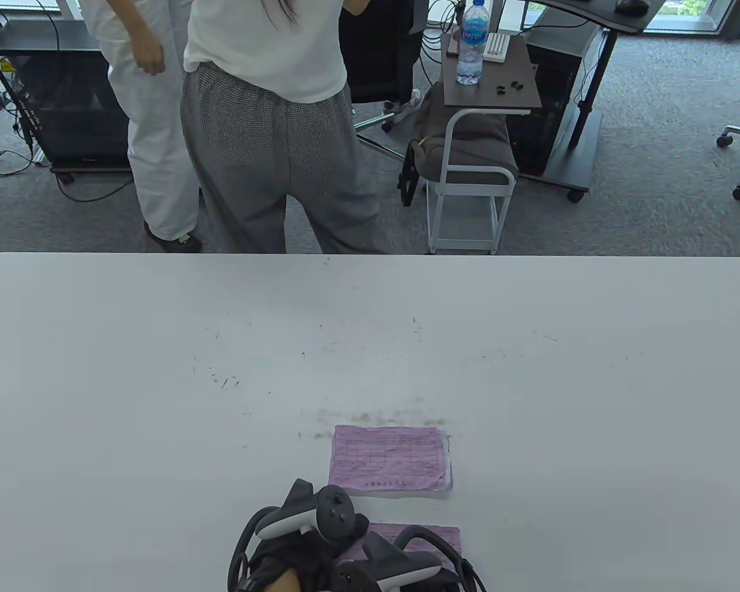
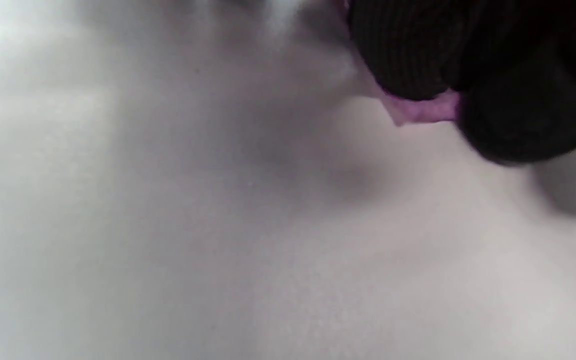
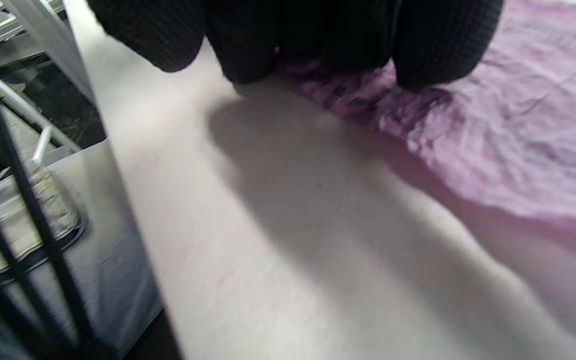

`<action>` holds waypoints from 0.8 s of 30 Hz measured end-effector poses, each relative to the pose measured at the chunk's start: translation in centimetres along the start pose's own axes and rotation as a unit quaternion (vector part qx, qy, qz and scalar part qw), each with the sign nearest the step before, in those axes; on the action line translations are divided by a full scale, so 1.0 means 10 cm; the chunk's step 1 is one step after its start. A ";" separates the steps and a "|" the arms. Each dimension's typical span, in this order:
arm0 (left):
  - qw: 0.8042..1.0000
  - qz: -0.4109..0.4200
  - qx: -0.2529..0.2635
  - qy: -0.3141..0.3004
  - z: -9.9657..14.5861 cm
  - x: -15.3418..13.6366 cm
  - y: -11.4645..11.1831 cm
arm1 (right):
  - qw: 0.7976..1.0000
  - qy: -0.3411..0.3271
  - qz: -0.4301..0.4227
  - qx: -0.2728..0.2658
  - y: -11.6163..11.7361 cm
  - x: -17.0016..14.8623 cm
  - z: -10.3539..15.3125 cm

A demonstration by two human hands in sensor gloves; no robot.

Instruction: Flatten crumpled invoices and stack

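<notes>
Both hands, left hand (image 1: 296, 542) and right hand (image 1: 401, 564), seemingly press a wrinkled pink invoice (image 1: 435, 536) flat on the bench (image 1: 160, 370), grips unclear; next, lifting it onto the far stack (image 1: 390, 459).

The white table (image 1: 160, 370) fills the lower part of the table view, its far edge running straight across with rounded corners. Its top carries small dark specks and faint scuffs across the middle, and a smudged grey band just beyond the papers. Near the front centre lies a neat stack of pink invoices (image 1: 390, 459), flat on the surface, with printed grid lines on the top sheet. Just nearer the front edge, apart from the stack, lies a single wrinkled pink invoice (image 1: 431, 538), partly hidden; its creased surface shows in the right wrist view (image 3: 508, 150)
</notes>
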State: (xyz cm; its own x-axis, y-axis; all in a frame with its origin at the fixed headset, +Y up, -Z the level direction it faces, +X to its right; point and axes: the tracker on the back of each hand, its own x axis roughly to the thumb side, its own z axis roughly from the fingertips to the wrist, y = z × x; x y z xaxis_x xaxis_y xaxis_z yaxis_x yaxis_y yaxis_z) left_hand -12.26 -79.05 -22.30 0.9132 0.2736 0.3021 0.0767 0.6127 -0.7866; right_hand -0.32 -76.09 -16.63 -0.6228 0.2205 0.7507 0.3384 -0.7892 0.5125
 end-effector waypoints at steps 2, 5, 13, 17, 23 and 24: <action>1.000 0.001 0.000 0.000 0.00 0.00 0.00 | 0.999 0.024 -0.040 0.008 -0.02 -0.07 0.02; 1.000 0.000 -0.001 0.000 0.00 0.00 0.00 | 0.998 0.050 -0.045 0.011 -0.03 -0.15 0.06; 1.000 0.000 -0.001 0.003 0.00 0.01 0.00 | 0.985 0.130 -0.109 0.025 0.03 -0.48 0.20; 1.000 -0.001 0.000 0.004 0.00 0.01 0.00 | 0.975 0.154 -0.160 0.020 0.09 -0.66 0.28; 1.000 0.000 0.000 0.004 0.00 0.01 0.00 | 0.961 0.192 -0.197 0.014 0.14 -0.83 0.37; 1.000 0.000 0.000 0.004 0.00 0.01 0.00 | 0.961 0.196 -0.197 0.014 0.15 -0.84 0.37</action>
State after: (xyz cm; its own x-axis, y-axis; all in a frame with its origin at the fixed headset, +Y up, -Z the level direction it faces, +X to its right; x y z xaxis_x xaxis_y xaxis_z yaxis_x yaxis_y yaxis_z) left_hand -12.15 -79.04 -22.24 0.9160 0.2682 0.2985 0.0771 0.6124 -0.7868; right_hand 8.03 -76.93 -20.59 -0.9221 0.2618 0.2849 0.0375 -0.6723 0.7393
